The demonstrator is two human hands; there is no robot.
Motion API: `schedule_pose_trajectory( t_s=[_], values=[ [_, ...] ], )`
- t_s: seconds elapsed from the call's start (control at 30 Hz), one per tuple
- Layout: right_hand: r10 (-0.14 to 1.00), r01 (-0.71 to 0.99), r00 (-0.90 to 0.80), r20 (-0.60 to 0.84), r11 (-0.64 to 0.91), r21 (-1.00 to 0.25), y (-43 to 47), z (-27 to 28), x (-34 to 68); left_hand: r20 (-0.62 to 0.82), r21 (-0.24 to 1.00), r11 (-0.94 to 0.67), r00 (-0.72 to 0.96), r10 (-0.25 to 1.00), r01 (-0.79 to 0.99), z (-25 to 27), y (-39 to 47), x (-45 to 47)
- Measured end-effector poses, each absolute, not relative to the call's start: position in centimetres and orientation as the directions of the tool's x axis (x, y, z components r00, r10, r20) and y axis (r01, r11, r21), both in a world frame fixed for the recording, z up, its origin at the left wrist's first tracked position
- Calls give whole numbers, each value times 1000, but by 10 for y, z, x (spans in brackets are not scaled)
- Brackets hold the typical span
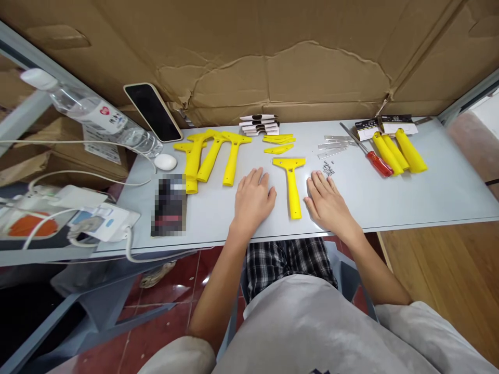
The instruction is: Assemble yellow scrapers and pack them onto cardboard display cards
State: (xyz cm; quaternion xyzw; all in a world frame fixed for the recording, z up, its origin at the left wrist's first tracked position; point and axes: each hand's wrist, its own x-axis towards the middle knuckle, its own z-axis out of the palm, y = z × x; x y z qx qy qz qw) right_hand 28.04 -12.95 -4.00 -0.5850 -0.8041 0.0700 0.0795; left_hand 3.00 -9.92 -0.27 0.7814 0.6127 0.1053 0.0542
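My left hand (pixel 254 198) lies flat on the grey table, palm down and holding nothing. To its right, a yellow scraper handle (pixel 293 189) rests between my hands, its wide head pointing away from me. My right hand (pixel 326 202) is also flat on the table, fingers stretched out, just right of that handle. Beyond its fingertips sits a small pile of screws (pixel 328 169). Thin metal blades (pixel 332 150) are spread behind the screws. Several yellow clamp plates (pixel 278 149) lie behind the handle, and more yellow scraper handles (pixel 233 161) are grouped at the left.
A red screwdriver (pixel 379 163) lies beside yellow scrapers with black-and-white cards (pixel 411 150) at right. Folded cards (pixel 259 124) are stacked at the back. Leftward are a phone (pixel 154 111), a water bottle (pixel 101 114), a blurred dark item (pixel 169 205) and a cabled power strip (pixel 103 221).
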Motion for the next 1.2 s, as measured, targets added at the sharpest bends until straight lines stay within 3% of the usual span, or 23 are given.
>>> schedule_pose_trajectory(
  t_s=[0.3,0.63,1.2],
  values=[
    [951,925,-297,86,309,-219,-131,-43,278,73,280,-37,17,997,959,25,-84,75],
    [951,920,-299,79,309,-242,-132,-40,276,-4,274,-45,48,999,961,31,-78,82],
    [948,900,-305,87,317,-300,-132,-39,277,-7,236,-98,103,995,967,32,-83,80]
  ],
)
